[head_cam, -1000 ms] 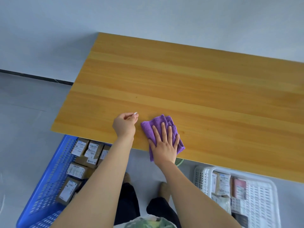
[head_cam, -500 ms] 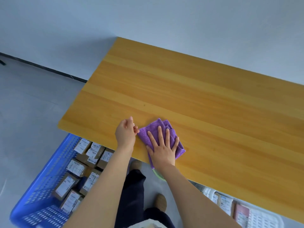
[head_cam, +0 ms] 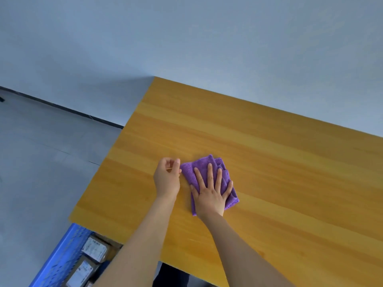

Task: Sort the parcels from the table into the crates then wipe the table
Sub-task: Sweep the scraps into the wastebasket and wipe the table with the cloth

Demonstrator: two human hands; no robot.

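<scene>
The folded purple microfibre cloth (head_cam: pixel 200 165) lies flat on the yellow wood-grain desk (head_cam: pixel 279 166), toward its left end and about midway between the near and far edges. The right hand (head_cam: pixel 210 194) presses down on it with fingers (head_cam: pixel 209 172) straight and spread, gripping nothing. Just left of the cloth, the left hand (head_cam: pixel 166 180) rests on the desk with fingers curled in. Its fingertips touch or nearly touch the cloth's left edge, and I cannot tell whether they pinch anything.

No parcels show on the desk. Brown labelled cardboard parcels (head_cam: pixel 94 248) sit in the blue perforated plastic crate (head_cam: pixel 60 257) on the floor at the near left. Sorting looks finished, and wiping is the step in hand.

The next move calls for steady downward pressure while sliding the cloth in overlapping passes. The far strip and the long stretch to the right appear to need covering.
</scene>
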